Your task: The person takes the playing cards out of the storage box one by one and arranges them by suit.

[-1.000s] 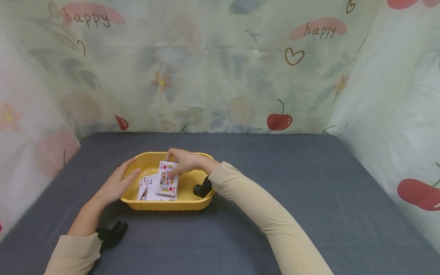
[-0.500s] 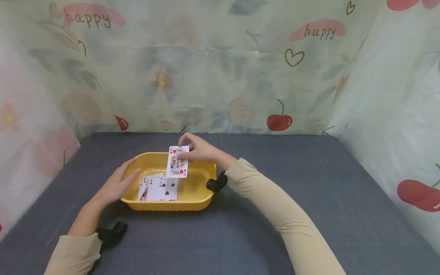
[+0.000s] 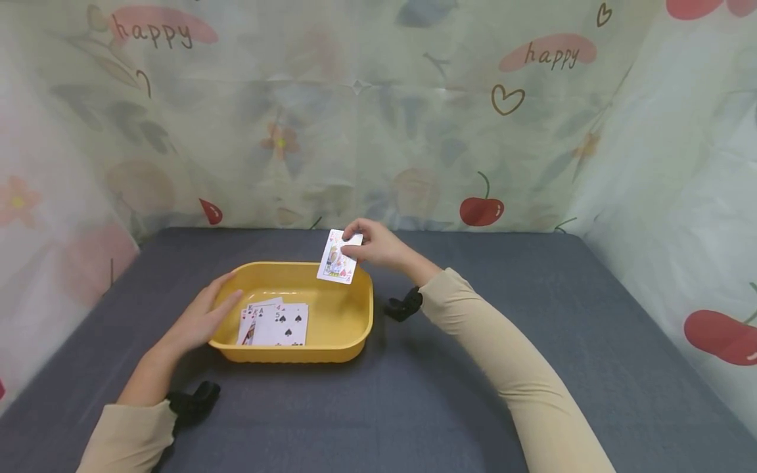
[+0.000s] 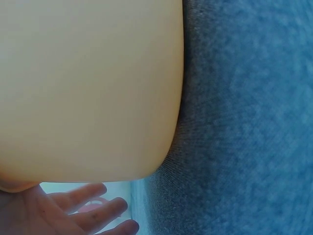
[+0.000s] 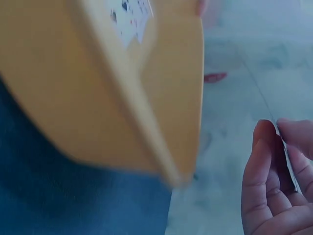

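Observation:
My right hand [image 3: 380,244] pinches a king of hearts playing card [image 3: 334,265] between thumb and fingers, above the back right rim of a yellow plastic tub [image 3: 290,353]. In the right wrist view the card is nearly edge-on between the fingers [image 5: 260,178]. Several cards lie overlapping at the tub's left front, a five of spades [image 3: 287,325] face up on top. My left hand [image 3: 200,318] rests at the left rim, thumb over the inside. Its fingers [image 4: 100,215] reach straight and spread beside the tub wall in the left wrist view.
A dark grey cloth [image 3: 473,315] covers the table. Behind it and at both sides hang printed curtains [image 3: 355,151]. Black wrist cameras sit on both wrists, the left one [image 3: 195,402] close to the cloth and the right one [image 3: 404,305] beside the tub's right wall.
My right hand has lifted the king of hearts from the pile and carried it right and back, tilting it. The five of spades has come into view. My left hand stays put.

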`<state>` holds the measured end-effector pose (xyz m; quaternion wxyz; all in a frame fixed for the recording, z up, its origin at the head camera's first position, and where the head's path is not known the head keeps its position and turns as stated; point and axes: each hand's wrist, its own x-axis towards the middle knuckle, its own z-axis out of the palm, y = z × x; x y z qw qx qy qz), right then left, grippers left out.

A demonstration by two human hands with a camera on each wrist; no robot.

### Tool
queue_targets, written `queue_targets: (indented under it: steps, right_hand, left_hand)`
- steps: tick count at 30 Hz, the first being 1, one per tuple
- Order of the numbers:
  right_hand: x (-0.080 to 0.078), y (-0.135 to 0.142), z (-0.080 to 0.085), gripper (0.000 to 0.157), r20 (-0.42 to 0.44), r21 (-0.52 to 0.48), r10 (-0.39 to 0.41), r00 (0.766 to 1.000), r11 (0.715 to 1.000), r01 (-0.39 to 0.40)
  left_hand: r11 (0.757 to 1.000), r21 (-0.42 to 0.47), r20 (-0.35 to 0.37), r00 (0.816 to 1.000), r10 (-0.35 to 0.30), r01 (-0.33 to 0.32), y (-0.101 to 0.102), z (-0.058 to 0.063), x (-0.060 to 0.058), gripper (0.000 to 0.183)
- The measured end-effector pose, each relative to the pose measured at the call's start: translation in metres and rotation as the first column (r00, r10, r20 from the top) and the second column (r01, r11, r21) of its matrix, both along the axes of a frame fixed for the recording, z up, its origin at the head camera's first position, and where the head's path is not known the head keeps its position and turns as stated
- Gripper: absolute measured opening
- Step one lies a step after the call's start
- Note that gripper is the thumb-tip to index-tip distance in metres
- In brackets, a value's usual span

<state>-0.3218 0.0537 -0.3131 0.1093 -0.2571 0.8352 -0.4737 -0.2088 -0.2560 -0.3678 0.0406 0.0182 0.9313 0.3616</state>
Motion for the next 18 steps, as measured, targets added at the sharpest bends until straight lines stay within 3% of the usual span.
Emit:
queue_targets:
  steps: [7,18]
  right_hand:
    - [-0.012,0.029,-0.003,0.028,0.079,-0.047,-0.104,0.991,0.993,0.107]
    - [-0.026,0.063,-0.017,0.034,0.109,-0.056,-0.241,0.964,0.967,0.248]
  left_hand:
    - [1.000,-0.007,0.006,1.000,0.001,-0.001,0.001,0.001,0.001,0.075]
    - [1.000,-0.008,0.002,1.000,0.001,-0.001,0.002,0.001,0.001,0.074]
